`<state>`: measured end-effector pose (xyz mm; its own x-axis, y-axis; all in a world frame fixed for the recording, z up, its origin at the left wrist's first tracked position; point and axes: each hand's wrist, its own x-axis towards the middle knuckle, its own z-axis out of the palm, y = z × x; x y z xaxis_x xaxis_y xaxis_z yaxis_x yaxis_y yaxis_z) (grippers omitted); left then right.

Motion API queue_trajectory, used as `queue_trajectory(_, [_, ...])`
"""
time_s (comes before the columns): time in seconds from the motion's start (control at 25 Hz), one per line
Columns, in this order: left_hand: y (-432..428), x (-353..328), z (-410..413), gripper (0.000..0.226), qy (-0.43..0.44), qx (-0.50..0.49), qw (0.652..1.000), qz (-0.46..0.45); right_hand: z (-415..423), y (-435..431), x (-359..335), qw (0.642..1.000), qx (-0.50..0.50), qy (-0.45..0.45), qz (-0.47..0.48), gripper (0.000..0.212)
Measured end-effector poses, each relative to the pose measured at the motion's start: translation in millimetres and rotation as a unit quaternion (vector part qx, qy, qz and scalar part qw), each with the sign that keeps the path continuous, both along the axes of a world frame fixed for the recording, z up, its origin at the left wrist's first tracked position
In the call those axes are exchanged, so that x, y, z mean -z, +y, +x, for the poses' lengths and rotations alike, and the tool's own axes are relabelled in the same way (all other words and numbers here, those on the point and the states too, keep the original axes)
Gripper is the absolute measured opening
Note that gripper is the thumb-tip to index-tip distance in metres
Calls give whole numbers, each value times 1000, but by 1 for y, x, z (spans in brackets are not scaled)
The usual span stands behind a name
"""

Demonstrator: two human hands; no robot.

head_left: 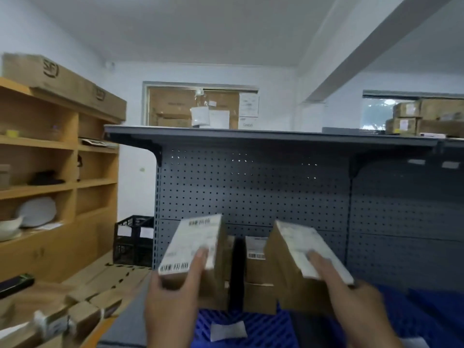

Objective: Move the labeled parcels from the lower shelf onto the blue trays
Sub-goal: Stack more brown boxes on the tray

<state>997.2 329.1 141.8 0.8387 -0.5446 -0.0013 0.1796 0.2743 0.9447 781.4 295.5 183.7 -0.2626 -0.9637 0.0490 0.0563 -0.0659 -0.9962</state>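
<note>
My left hand grips a brown labeled parcel, its white barcode label facing me, thumb across the label. A second labeled parcel is gripped by my right hand, tilted to the right. Both parcels are raised in front of the grey pegboard shelving. Between them, further back, stand two stacked labeled parcels above a blue tray. A white paper slip lies on the tray's grid. More blue surface shows at the lower right.
A grey metal shelf runs overhead with cardboard boxes on its right end. Wooden shelving with bowls stands on the left. Black crates sit by the wall. Several small parcels lie on a wooden surface at lower left.
</note>
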Motion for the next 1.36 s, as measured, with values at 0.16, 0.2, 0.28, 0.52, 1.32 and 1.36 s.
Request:
queue_trajectory(0.16, [-43, -42, 39, 78, -45, 18, 998, -32, 26, -53, -28, 996, -39, -14, -83, 41])
queue_trajectory(0.2, [-54, -45, 41, 77, -55, 31, 998, -28, 36, -66, -34, 995, -32, -20, -91, 41])
queue_trajectory(0.28, [-78, -47, 57, 74, -49, 35, 997, -39, 49, -100, -33, 995, 3, -6, -96, 44])
queue_trajectory(0.52, [-131, -48, 66, 52, -50, 73, 995, -42, 74, -156, -17, 997, 46, 22, -64, 49])
queue_trajectory(1.32, [-172, -15, 35, 74, -213, 17, 971, 104, 95, -197, 0, 982, 38, 178, -47, 58])
queue_trajectory(1.36, [-172, -14, 35, 76, -217, 15, 970, 107, 95, -197, 0, 982, 35, 179, -40, 63])
